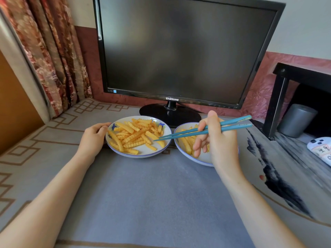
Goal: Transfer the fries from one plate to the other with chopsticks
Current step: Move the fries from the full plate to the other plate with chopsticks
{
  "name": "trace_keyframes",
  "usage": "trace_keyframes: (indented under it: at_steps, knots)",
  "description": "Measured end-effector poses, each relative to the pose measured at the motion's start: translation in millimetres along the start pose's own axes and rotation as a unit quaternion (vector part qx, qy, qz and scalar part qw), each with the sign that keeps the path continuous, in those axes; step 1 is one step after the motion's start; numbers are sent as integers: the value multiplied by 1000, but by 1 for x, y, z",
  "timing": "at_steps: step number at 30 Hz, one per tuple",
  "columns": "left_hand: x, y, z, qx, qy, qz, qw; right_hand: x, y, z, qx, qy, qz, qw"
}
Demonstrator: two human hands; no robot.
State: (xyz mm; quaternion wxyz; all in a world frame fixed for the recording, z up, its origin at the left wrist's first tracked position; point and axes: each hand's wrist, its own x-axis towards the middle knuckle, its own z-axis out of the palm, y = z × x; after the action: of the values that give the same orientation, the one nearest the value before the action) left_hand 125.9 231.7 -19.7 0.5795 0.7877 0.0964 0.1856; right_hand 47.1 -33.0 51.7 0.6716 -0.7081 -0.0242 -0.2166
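Note:
Two white plates with blue rims sit side by side in front of a monitor. The left plate (143, 152) carries a big heap of crinkle-cut fries (133, 135). The right plate (180, 149) holds a smaller pile of fries (186, 144), partly hidden behind my right hand (218, 140). That hand grips a pair of teal chopsticks (188, 134); their tips reach over the right edge of the left plate, just above a fry, with nothing pinched between them. My left hand (94, 138) rests against the left plate's left rim.
A black monitor (179, 51) on a round stand (170, 113) rises right behind the plates. A black shelf (279, 104) with a grey cylinder (297, 120) stands at the right, a phone (320, 149) beside it. Curtains (50, 59) hang at the left.

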Motion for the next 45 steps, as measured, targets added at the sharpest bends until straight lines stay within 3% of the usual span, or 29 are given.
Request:
trace_keyframes:
  at_steps: [6, 11, 17, 22, 34, 45]
  knots:
    - [-1, 2, 1, 0, 7, -5, 1000, -2, -8, -16, 12, 25, -42, 999]
    - [-1, 0, 1, -7, 7, -2, 1000, 7, -14, -47, 11, 91, -72, 993]
    - [2, -3, 0, -11, -3, -14, 1000, 14, -9, -93, -30, 192, -72, 978]
    - [2, -3, 0, -10, -7, -15, 1000, 13, 0, -112, -45, 218, -68, 973]
    - [0, -1, 1, 2, 2, -8, 1000, 7, -7, -99, -56, 171, -101, 978]
    - [0, 0, 1, -4, 1, -1, 1000, 4, 2, -21, -25, -8, -53, 998]
